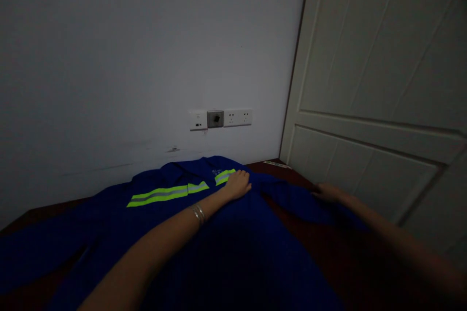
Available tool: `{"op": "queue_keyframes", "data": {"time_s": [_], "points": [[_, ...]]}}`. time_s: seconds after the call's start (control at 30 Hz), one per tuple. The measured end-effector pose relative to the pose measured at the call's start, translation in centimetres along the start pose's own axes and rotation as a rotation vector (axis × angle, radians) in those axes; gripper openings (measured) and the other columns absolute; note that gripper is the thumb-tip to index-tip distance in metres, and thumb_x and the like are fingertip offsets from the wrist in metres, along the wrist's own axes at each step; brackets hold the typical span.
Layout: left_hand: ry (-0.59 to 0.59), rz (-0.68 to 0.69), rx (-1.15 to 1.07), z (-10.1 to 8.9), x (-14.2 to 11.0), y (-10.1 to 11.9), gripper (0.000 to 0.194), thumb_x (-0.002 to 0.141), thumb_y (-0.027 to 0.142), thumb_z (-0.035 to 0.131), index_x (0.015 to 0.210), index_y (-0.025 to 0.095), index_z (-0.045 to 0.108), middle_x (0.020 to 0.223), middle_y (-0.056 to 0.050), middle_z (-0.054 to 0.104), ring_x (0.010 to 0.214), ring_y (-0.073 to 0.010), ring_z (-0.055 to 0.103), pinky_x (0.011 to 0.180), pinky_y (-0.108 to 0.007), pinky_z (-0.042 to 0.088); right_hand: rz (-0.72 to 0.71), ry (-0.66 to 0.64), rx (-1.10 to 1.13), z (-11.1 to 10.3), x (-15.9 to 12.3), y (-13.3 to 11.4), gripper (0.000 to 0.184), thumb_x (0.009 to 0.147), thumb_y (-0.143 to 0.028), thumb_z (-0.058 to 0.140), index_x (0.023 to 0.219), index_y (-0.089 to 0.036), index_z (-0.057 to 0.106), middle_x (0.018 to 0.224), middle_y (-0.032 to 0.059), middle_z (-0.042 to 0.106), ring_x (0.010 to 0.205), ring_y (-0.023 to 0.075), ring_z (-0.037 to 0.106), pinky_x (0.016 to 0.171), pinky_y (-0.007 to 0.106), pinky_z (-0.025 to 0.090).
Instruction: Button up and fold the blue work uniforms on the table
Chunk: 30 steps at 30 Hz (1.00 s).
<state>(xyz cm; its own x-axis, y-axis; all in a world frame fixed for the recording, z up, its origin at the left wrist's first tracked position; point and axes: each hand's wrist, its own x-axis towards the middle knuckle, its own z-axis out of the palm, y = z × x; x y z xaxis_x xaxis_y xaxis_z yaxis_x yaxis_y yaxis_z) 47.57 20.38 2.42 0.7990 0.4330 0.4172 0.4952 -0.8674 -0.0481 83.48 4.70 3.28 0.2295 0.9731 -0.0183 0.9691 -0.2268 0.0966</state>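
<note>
dark wood floor (280, 172) under a blue work jacket (237, 252), white wall sockets (221, 119) beyond.

The jacket (109, 218) is deep royal blue, crossed by a band (156, 196) of fluorescent yellow-green with a silver-grey stripe along its middle, and a shorter band (224, 176) of the same colours lies near its collar. Beyond the jacket, the wall (109, 82) is pale grey-white, with white sockets (238, 117) and a grey switch plate (215, 118) with a black centre, while the panelled door (375, 48) to its right is off-white. Under the jacket, the bench (273, 170) is dark reddish brown, and a silver bangle (198, 214) shines above the blue cloth.
</note>
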Motion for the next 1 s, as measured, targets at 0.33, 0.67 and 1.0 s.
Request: {"op": "queue_keyframes", "data": {"time_s": [0.33, 0.67, 1.0], "points": [[-0.029, -0.283, -0.313, 6.7, 1.3, 4.6, 0.058, 0.084, 0.034, 0.039, 0.135, 0.007, 0.031, 0.142, -0.017, 0.031, 0.13, -0.0308, 0.028, 0.104, -0.041, 0.026, 0.049, -0.03, 0.005, 0.7, 1.4, -0.3, 0.031, 0.087, -0.026, 0.039, 0.101, -0.015, 0.063, 0.107, 0.0126, 0.064, 0.101, 0.0219, 0.059, 0.081, 0.029, 0.043], [0.016, -0.26, -0.33, 7.4, 0.1, 4.4, 0.051, 0.087, 0.029, 0.035, 0.136, 0.014, 0.036, 0.139, -0.014, 0.038, 0.13, -0.0277, 0.031, 0.106, -0.039, 0.026, 0.083, -0.044, 0.029, 0.2, 3.2, -0.2, 0.013, 0.078, -0.024, 0.057, 0.083, -0.016, 0.065, 0.089, 0.0076, 0.068, 0.085, 0.0176, 0.062, 0.07, 0.022, 0.042], [0.135, -0.114, -0.389, 7.2, -0.2, 4.1, 0.04, 0.083, 0.016, 0.04, 0.12, 0.018, 0.056, 0.138, -0.009, 0.041, 0.129, -0.0221, 0.033, 0.106, -0.039, 0.029, 0.299, 0.142, -0.066, -4.0, 4.6, 1.7, 0.027, 0.087, -0.022, 0.038, 0.099, -0.008, 0.059, 0.101, 0.0187, 0.064, 0.093, 0.0239, 0.06, 0.071, 0.028, 0.042]]}}
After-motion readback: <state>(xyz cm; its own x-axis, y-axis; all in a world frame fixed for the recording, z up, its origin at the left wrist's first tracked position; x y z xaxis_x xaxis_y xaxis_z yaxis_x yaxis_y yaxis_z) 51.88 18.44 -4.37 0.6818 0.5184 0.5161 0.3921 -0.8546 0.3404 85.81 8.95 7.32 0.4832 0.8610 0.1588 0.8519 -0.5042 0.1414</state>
